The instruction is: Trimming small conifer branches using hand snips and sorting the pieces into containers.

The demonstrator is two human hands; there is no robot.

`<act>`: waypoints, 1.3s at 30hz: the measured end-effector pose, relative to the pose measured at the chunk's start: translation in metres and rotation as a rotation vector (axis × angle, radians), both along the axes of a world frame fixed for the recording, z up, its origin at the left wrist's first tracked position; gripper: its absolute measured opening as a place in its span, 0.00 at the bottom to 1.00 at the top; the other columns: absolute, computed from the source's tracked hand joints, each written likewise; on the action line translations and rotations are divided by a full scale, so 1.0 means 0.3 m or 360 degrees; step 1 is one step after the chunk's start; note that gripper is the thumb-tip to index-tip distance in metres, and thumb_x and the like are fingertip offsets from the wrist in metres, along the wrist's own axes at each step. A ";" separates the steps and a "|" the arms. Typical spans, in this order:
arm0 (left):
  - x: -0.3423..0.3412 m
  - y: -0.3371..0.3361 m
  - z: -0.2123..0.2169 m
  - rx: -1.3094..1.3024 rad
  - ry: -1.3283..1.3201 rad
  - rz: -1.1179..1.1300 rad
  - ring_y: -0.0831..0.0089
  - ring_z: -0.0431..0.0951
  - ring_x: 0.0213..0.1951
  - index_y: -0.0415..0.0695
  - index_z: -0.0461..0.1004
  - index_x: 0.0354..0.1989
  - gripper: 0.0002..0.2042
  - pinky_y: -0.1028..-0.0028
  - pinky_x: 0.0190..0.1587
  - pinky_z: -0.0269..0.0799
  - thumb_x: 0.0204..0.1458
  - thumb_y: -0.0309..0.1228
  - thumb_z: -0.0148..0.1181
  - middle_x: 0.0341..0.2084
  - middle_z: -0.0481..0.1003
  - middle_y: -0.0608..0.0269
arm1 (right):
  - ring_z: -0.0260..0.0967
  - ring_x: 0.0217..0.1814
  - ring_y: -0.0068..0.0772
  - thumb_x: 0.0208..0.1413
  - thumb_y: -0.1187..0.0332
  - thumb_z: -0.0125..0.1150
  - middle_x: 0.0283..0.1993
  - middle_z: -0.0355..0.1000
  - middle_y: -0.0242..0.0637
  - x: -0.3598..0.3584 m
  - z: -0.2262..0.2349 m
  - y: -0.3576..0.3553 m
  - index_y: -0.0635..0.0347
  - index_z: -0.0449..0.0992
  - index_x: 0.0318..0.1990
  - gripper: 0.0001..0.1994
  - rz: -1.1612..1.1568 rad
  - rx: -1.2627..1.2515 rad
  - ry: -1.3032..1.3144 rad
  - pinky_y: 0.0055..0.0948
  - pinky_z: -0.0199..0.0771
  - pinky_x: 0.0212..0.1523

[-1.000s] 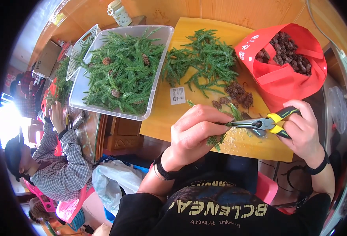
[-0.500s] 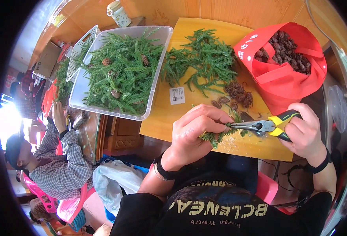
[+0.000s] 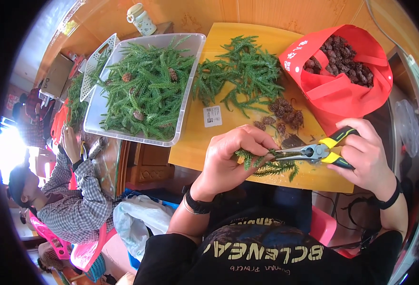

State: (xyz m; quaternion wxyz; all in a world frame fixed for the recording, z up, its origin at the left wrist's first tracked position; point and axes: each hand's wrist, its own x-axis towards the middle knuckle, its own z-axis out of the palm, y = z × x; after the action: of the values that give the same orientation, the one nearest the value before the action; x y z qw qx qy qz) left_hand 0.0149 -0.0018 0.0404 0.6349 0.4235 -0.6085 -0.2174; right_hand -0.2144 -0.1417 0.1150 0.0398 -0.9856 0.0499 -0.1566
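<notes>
My left hand point(image 3: 235, 156) is closed, pinching a green pine sprig point(image 3: 278, 169) between thumb and fingers. My right hand point(image 3: 368, 154) grips long-nose pliers point(image 3: 319, 151) with yellow and black handles, their handles spread somewhat. The pliers' tips reach the sprig right at my left fingertips; what exactly lies between the jaws is hidden. Just beyond my hands, several small brown pine cones point(image 3: 288, 114) lie on the yellow board point(image 3: 209, 156). Behind them is a pile of green pine sprigs point(image 3: 247, 71).
A clear plastic bin point(image 3: 183, 114) of sprigs with cones stands at the left. At the right is a red bag point(image 3: 357, 104) full of pine cones point(image 3: 338, 59). A white label point(image 3: 213, 116) lies on the board. Another person in a checked shirt point(image 3: 79, 213) sits at the left.
The sprig has turned in my left hand, and more of it now hangs below the pliers. The pliers' handles have spread wider. Both hands stay in nearly the same place.
</notes>
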 end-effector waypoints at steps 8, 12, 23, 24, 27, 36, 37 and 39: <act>0.013 0.000 -0.010 0.0123 0.0293 -0.0291 0.67 0.75 0.32 0.42 0.68 0.25 0.10 0.72 0.34 0.71 0.42 0.15 0.62 0.28 0.76 0.51 | 0.67 0.43 0.41 0.30 0.63 0.70 0.27 0.67 0.36 0.010 0.028 -0.019 0.62 0.67 0.19 0.16 0.0074 0.0063 0.0067 0.38 0.69 0.40; 0.010 -0.004 -0.011 0.0163 0.0466 -0.0385 0.67 0.75 0.31 0.42 0.67 0.25 0.10 0.71 0.34 0.70 0.42 0.18 0.64 0.27 0.75 0.50 | 0.67 0.42 0.41 0.30 0.62 0.70 0.27 0.67 0.36 0.022 0.030 -0.023 0.62 0.68 0.19 0.16 0.0091 0.0008 0.0068 0.37 0.69 0.39; 0.014 -0.009 -0.053 0.0248 0.0901 -0.0781 0.70 0.77 0.31 0.40 0.66 0.27 0.08 0.74 0.33 0.75 0.47 0.15 0.58 0.32 0.74 0.52 | 0.66 0.35 0.44 0.27 0.64 0.71 0.23 0.64 0.37 0.011 -0.009 -0.030 0.65 0.71 0.21 0.16 0.0205 0.0086 0.0048 0.37 0.68 0.33; 0.015 -0.011 -0.054 0.0241 0.0867 -0.0776 0.70 0.77 0.31 0.40 0.66 0.27 0.08 0.74 0.33 0.75 0.47 0.15 0.58 0.32 0.74 0.52 | 0.66 0.35 0.44 0.27 0.65 0.71 0.22 0.64 0.37 0.003 -0.017 -0.030 0.65 0.71 0.21 0.16 0.0195 0.0091 0.0059 0.36 0.68 0.32; 0.011 -0.006 -0.044 0.0249 0.0818 -0.0731 0.71 0.77 0.31 0.40 0.65 0.27 0.08 0.74 0.33 0.74 0.47 0.15 0.58 0.32 0.74 0.53 | 0.67 0.35 0.44 0.30 0.65 0.71 0.22 0.64 0.37 -0.005 -0.018 -0.020 0.63 0.69 0.19 0.15 0.0175 0.0106 0.0062 0.35 0.69 0.31; 0.001 -0.018 -0.066 0.0139 0.0793 -0.0708 0.70 0.77 0.33 0.41 0.65 0.28 0.09 0.74 0.34 0.74 0.47 0.15 0.58 0.32 0.73 0.54 | 0.67 0.42 0.48 0.31 0.63 0.71 0.25 0.67 0.41 -0.003 -0.006 -0.013 0.65 0.69 0.21 0.17 0.0131 0.0275 0.0062 0.38 0.69 0.37; 0.000 -0.020 -0.070 0.0090 0.0706 -0.0677 0.69 0.77 0.32 0.41 0.65 0.28 0.09 0.73 0.34 0.75 0.47 0.16 0.58 0.33 0.73 0.53 | 0.67 0.43 0.49 0.32 0.62 0.70 0.26 0.67 0.41 -0.007 -0.012 -0.015 0.65 0.69 0.21 0.18 0.0119 0.0303 0.0070 0.38 0.69 0.38; -0.005 -0.013 -0.058 0.0158 0.0796 -0.0712 0.69 0.77 0.32 0.41 0.65 0.28 0.08 0.73 0.34 0.75 0.47 0.16 0.58 0.33 0.73 0.53 | 0.67 0.42 0.48 0.32 0.62 0.70 0.26 0.68 0.41 -0.005 -0.020 -0.010 0.66 0.68 0.21 0.18 0.0122 0.0326 0.0045 0.38 0.69 0.37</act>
State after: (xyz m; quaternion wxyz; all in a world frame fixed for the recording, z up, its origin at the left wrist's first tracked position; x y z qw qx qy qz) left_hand 0.0134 -0.0057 0.0231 0.6798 0.2435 -0.5004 -0.4777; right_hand -0.2159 -0.1447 0.1089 0.1455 -0.9797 0.0284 -0.1352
